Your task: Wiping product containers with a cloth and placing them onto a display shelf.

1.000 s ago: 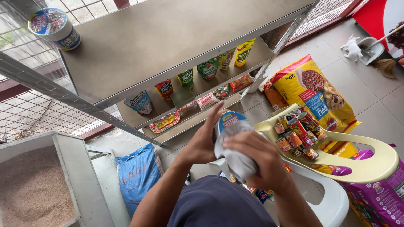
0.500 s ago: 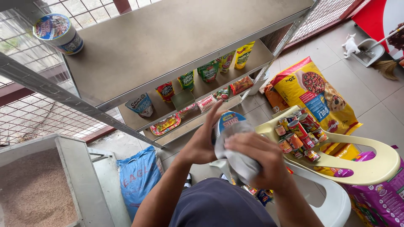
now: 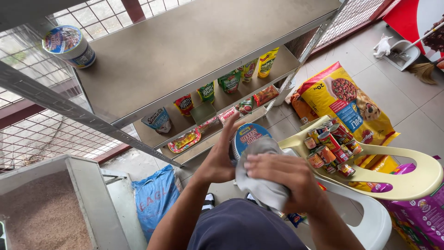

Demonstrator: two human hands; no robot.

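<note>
Grey cloth (image 3: 261,185) unmoved under right hand (image 3: 284,178), fingers together; blue-lidded cup (image 3: 247,136) beside, left hand (image 3: 222,157) fingers wrapped round.

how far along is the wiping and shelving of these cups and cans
Looks done: one noodle cup stands on the top shelf, and pouches line a lower shelf. In hand: the left hand holds a blue-lidded cup while the right hand presses a grey cloth on it. Left: a pile of cans on the plastic chair.
</note>
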